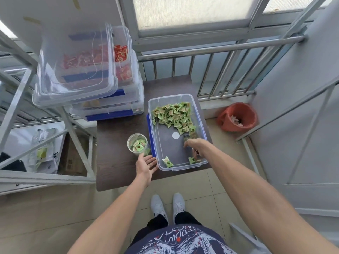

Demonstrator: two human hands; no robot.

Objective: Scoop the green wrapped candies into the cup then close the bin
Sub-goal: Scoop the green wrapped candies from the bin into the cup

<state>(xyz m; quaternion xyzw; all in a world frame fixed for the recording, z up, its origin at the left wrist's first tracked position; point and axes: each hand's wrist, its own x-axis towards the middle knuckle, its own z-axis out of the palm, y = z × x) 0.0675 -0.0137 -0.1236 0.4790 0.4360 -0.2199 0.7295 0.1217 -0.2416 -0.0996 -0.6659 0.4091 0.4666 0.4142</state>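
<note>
A clear plastic bin [199, 114] stands without a lid on a small dark table [117, 162]. Green wrapped candies [174, 115] are piled at its far end, and two lie loose near its front wall. A clear cup [137, 143] holding a few green candies stands left of the bin. My right hand [192, 147] is inside the bin at its right side, fingers closed around what looks like a small clear scoop; the scoop itself is hard to make out. My left hand [146, 165] is open, palm up, touching the bin's near-left corner just below the cup.
Stacked clear bins with blue latches [110, 99] fill the table's back left, some holding red candies. A metal rack [22, 107] stands to the left. A railing [220, 50] runs behind the table, and an orange bucket [238, 116] sits on the floor to the right.
</note>
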